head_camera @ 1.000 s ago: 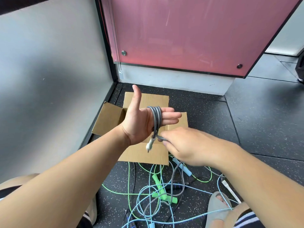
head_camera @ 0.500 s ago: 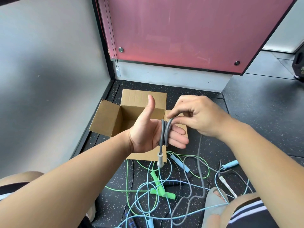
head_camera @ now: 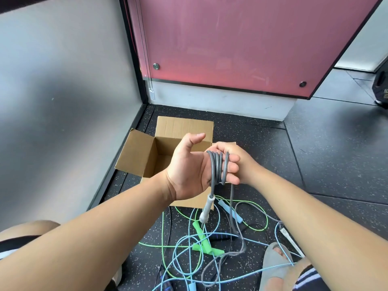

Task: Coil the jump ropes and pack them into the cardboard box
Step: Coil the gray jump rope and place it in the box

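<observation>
My left hand (head_camera: 189, 171) is held palm up over the open cardboard box (head_camera: 136, 156), thumb raised and fingers stretched out. A grey jump rope (head_camera: 217, 166) is wound in several turns round those fingers. Its pale handle (head_camera: 207, 208) dangles below the palm. My right hand (head_camera: 245, 162) sits just behind the left fingertips and holds the rope's free length. That length drops to the floor and trails into a tangle of blue rope (head_camera: 189, 248) and green rope (head_camera: 161, 227). The right fingers are mostly hidden behind the left hand.
Green handles (head_camera: 201, 238) and light blue handles (head_camera: 231, 211) lie in the tangle on the dark speckled floor. A foot in a grey sandal (head_camera: 275, 267) rests at lower right. A grey wall (head_camera: 63, 101) stands close on the left and a pink panel (head_camera: 231, 38) behind the box.
The right hand has carried the grey rope round the left fingers again, from below, over the top, to behind the fingertips. More turns now lie on the left hand.
</observation>
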